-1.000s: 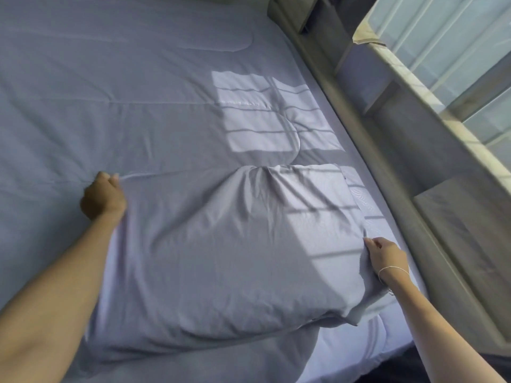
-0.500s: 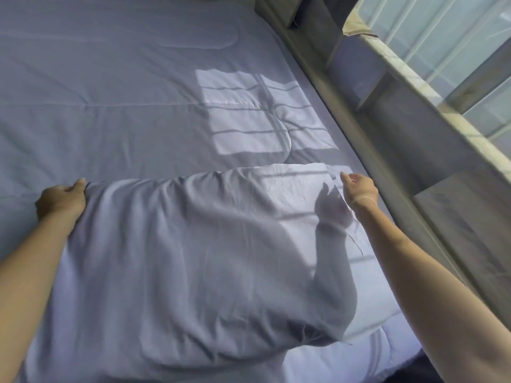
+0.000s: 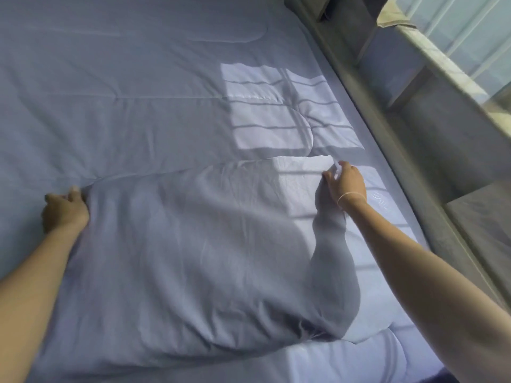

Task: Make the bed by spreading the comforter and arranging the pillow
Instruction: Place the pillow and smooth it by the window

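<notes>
Pale blue bedding fills the view, and the comforter (image 3: 138, 92) lies spread flat across the bed, running off the frame at the left and top. Nearest, the pillow (image 3: 199, 258) rests on top of it, plump and creased, its near edge cut off at the bottom. Both forearms enter from the lower corners. The left hand (image 3: 65, 211) is closed around the pillow's far left corner, fingertips buried in the fabric. The right hand (image 3: 345, 183) pinches the far right corner. Sunlight falls in a barred patch beyond. A grey bed frame (image 3: 387, 134) runs along the right.
</notes>
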A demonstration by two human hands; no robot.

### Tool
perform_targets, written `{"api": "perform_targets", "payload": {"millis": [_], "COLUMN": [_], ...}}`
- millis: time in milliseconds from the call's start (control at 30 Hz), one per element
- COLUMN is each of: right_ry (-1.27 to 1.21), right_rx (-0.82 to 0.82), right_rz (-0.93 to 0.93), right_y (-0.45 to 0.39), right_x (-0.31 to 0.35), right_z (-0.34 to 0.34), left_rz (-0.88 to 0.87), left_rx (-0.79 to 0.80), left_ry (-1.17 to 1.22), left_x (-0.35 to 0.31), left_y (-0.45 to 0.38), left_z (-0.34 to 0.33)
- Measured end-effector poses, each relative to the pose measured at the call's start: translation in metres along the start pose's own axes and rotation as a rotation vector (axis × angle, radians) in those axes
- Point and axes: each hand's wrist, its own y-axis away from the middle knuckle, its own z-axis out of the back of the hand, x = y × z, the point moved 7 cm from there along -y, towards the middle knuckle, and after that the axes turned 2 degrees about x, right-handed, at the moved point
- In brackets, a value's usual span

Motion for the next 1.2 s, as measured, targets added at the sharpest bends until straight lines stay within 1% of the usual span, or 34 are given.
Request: {"api": "perform_targets", "payload": {"millis": [67,100,133,300,367,433,467,500,567,600,633,733,800,933,1033,1100,1200], "right_ry": [0.091,0.146,0.198,0.277,0.281,0.270,0.267,0.261,0.258,0.269,0.284,0.320,0.344,0.352,0.371,0.395,0.354], "right_rx": [-0.041,-0.045,-0.032,0.107,0.170,0.215,0.228,0.239,0.252,0.255,0.253,0.224,0.196,0.266,0.314,0.353,0.369], "right_rz": [0.165,0.216,0.227,0.135,0.131,0.135,0.141,0.148,0.156,0.155,0.147,0.117,0.132,0.174,0.271,0.351,0.497], "right_y": [0.019,0.027,0.034,0.038,0.034,0.030,0.030,0.030,0.031,0.032,0.035,0.055,0.081,0.139,0.188,0.228,0.282], "right_x": [0.013,0.017,0.019,0.012,0.011,0.009,0.007,0.005,0.000,0.000,0.000,0.005,0.009,0.018,0.035,0.051,0.079], "right_z": [-0.012,-0.021,-0.029,-0.046,-0.049,-0.049,-0.050,-0.050,-0.049,-0.048,-0.047,-0.044,-0.044,-0.046,-0.051,-0.059,-0.069], "left_rz": [-0.131,-0.249,-0.346,-0.716,-0.822,-0.877,-0.841,-0.746,-0.456,-0.364,-0.326,-0.307,-0.291,-0.285,-0.257,-0.209,-0.142], "left_rx": [-0.069,-0.099,-0.091,-0.178,-0.146,-0.105,-0.076,-0.032,0.130,0.180,0.192,0.148,0.142,0.161,0.176,0.111,0.024], "left_ry": [-0.059,-0.123,-0.182,-0.308,-0.306,-0.306,-0.337,-0.392,-0.529,-0.553,-0.547,-0.415,-0.350,-0.333,-0.286,-0.200,-0.098], "left_x": [-0.018,-0.024,-0.026,-0.043,-0.050,-0.049,-0.044,-0.034,-0.010,-0.004,-0.003,-0.006,0.005,0.031,0.045,0.058,0.078], "left_y": [0.042,0.046,0.050,0.054,0.059,0.063,0.063,0.058,0.049,0.050,0.052,0.071,0.087,0.120,0.143,0.162,0.190], "left_z": [0.017,0.021,0.021,0.012,0.007,0.002,0.001,-0.002,-0.006,-0.005,-0.005,-0.002,0.001,0.014,0.028,0.045,0.068]}}
